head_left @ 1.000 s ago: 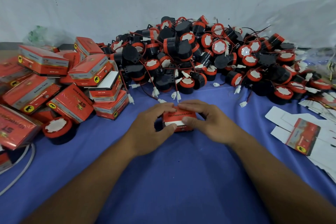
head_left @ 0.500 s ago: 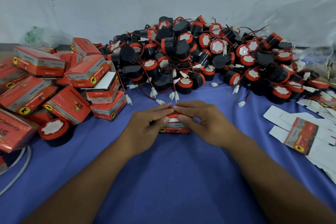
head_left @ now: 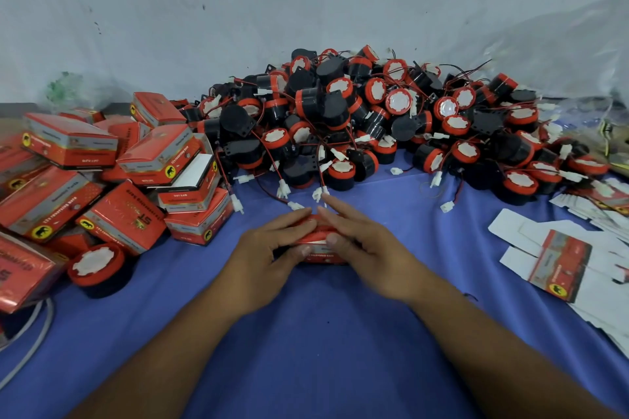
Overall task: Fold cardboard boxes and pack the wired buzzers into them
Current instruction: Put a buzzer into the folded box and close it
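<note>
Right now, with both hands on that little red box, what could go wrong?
The box could crumple, since the left hand holds it while the right hand presses down on top. White plugs lie just beyond the hands, so a wire might snag and drag buzzers off the pile.

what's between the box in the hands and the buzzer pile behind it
White plug connectors trailing from the buzzer pile, lying on the blue cloth just short of the box; the head view shows it.
</note>
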